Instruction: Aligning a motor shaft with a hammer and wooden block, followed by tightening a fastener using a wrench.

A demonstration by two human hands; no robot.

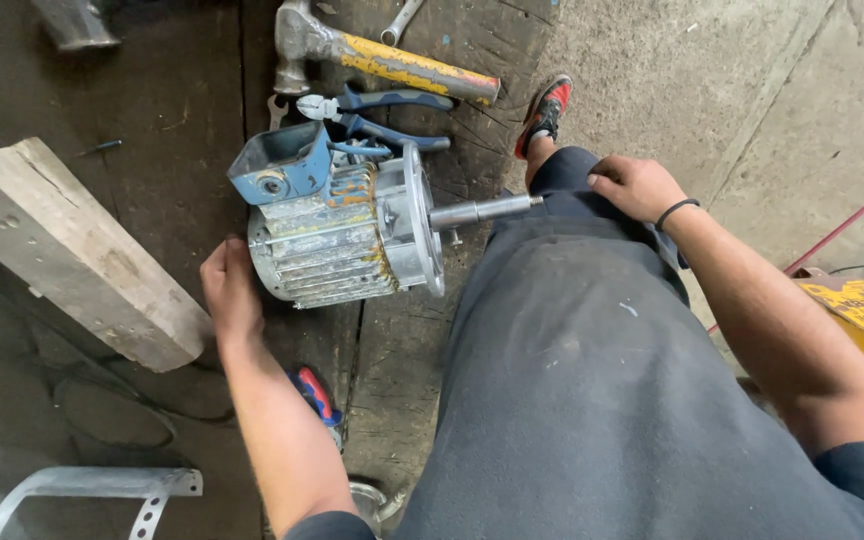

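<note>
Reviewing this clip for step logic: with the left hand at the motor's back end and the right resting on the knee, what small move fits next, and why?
Probably bring the right hand from the knee to the shaft. The left hand alone touches the motor, which lies on its side on the wooden board; the pliers and hammer lie untouched beyond it.

Hammer (392, 60) behind motor (337, 235); pliers (377, 112) between

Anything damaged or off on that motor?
The electric motor lies on its side. Its cooling fins are bent and uneven, with orange-brown rust staining near the flange. The left hand rests at its rear end.
</note>
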